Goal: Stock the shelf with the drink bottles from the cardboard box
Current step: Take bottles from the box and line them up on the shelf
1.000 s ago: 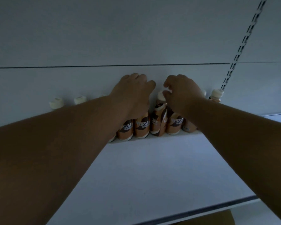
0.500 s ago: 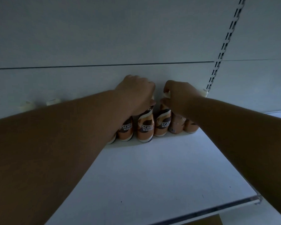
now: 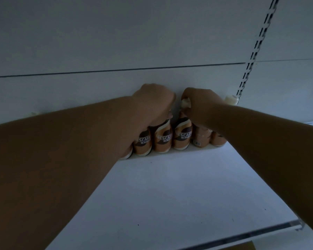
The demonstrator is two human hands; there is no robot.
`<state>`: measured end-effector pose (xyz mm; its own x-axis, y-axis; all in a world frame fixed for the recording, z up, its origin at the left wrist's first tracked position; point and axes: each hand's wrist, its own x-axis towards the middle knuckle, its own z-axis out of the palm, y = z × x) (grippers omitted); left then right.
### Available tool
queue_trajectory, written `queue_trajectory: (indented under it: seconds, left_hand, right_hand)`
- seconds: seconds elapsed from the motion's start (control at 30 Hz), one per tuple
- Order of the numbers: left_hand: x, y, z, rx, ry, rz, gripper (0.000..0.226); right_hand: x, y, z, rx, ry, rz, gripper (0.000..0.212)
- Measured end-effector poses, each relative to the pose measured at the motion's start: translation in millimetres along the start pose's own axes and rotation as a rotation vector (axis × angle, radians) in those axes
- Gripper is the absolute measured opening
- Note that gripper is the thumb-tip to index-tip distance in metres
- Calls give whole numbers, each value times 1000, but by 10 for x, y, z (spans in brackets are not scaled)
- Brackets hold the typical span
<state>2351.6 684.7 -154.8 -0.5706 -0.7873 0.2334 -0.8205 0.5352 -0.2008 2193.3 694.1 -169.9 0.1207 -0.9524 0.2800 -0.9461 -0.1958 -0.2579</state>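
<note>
Several orange-and-brown coffee drink bottles with cream caps stand in a row at the back of the white shelf point(image 3: 170, 186), against the back panel. My left hand point(image 3: 154, 103) is closed over the top of one bottle point(image 3: 162, 139) in the middle of the row. Just to its right, my right hand point(image 3: 201, 105) grips the cream cap of the neighbouring bottle point(image 3: 182, 137). Both bottles stand upright on the shelf. My forearms hide the bottles further left and part of those on the right. The cardboard box shows only as a brown corner point(image 3: 240, 246) below the shelf.
A slotted metal upright point(image 3: 251, 56) runs up the back panel at the right, with one more bottle cap point(image 3: 231, 100) beside it. The shelf's front edge point(image 3: 251, 233) crosses the lower right. Broad bare shelf surface lies in front of the bottle row.
Both hands have dropped from hovering over the caps to closing on two bottle tops. The tilted middle bottle now stands upright in the row. The view has shifted right.
</note>
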Motion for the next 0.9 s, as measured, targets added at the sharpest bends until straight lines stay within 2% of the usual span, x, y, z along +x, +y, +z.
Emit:
queue_trajectory:
  seconds: [0.4, 0.63, 0.9]
  left_hand:
    - [-20, -52, 31, 15, 68, -37, 30]
    - [24, -28, 27, 12, -10, -21, 32]
    - [-6, -44, 97, 16, 89, 0, 29]
  right_hand:
    - [83, -82, 2, -46, -6, -46, 31]
    - [73, -79, 26, -19, -35, -49, 32]
    - [45, -60, 72, 36, 19, 0, 24]
